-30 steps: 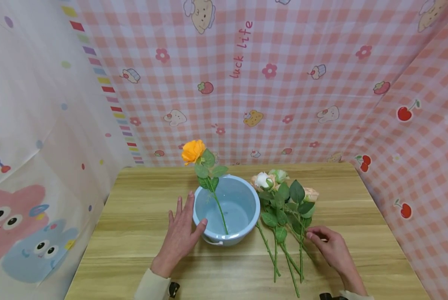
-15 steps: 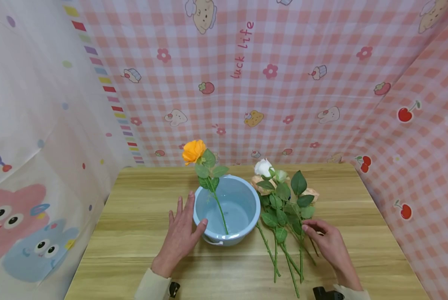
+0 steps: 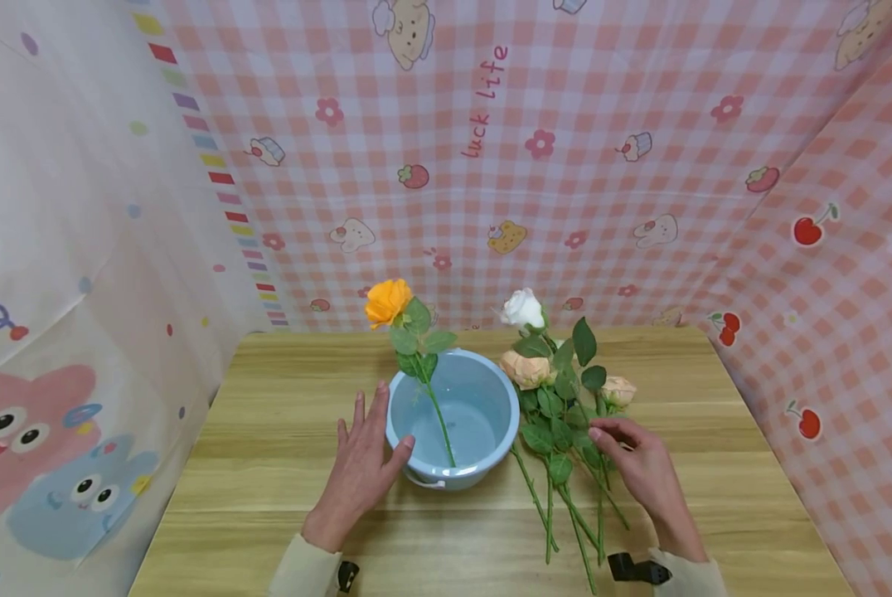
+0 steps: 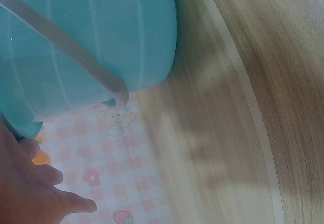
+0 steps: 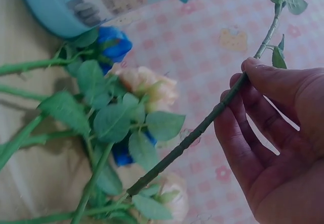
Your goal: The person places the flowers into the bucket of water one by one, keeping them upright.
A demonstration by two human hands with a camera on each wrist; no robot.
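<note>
Head view — bucket point(image 3: 483, 414) holding 1 orange rose point(image 3: 389, 303), left fingers point(image 3: 377, 408) spread, right fingers point(image 3: 608, 445) pinching white rose point(image 3: 523, 309)

A wood-grain table point(image 3: 230, 497) stands before a pink-and-white checked cloth point(image 3: 595, 195) printed with cupcakes point(image 3: 264, 151), strawberries point(image 3: 414, 177), flowers point(image 3: 540, 144) and the lettering "luck life" point(image 3: 485, 101), which runs upward. On the left hangs a white cloth point(image 3: 103, 290) with coloured dots and 2 cartoon figures, 1 pink point(image 3: 31, 414) and 1 blue point(image 3: 80, 502). The checked cloth on the right point(image 3: 841, 332) shows 3 cherry prints point(image 3: 807, 230).
</note>
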